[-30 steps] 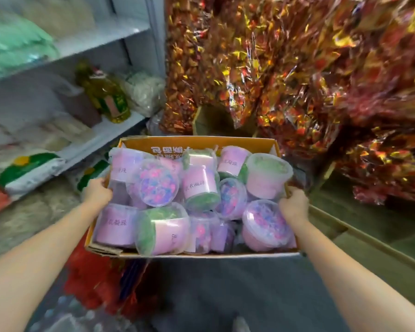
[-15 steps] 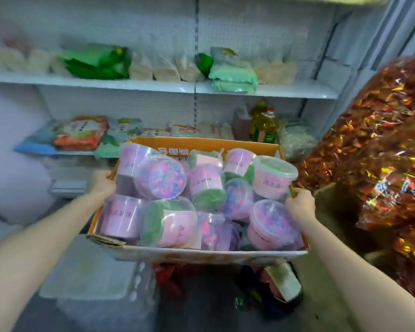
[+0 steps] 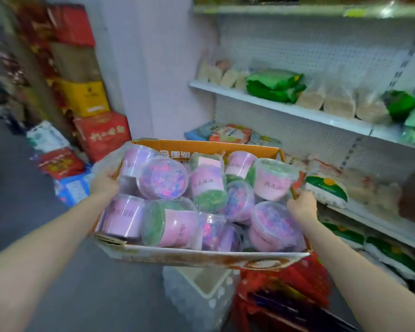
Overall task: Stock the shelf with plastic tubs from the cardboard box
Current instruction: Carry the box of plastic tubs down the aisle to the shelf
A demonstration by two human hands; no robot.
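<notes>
**Count of items in view**

One cardboard box (image 3: 216, 149) is seen, held by two hands: left hand (image 3: 104, 184), right hand (image 3: 301, 207). About eleven plastic tubs (image 3: 163, 179) can be counted in it; those underneath are partly hidden, so the total is uncertain. Of these, roughly four are seen with green contents and the rest with pink or purple.

Two white shelf boards (image 3: 273, 107) are made out clearly on the right, with a third at the top edge. Four stacked cartons (image 3: 82, 98) are counted at the left wall. One clear bin (image 3: 201, 291) is noted on the floor. Bagged goods on the shelves are too blurred to be counted.
</notes>
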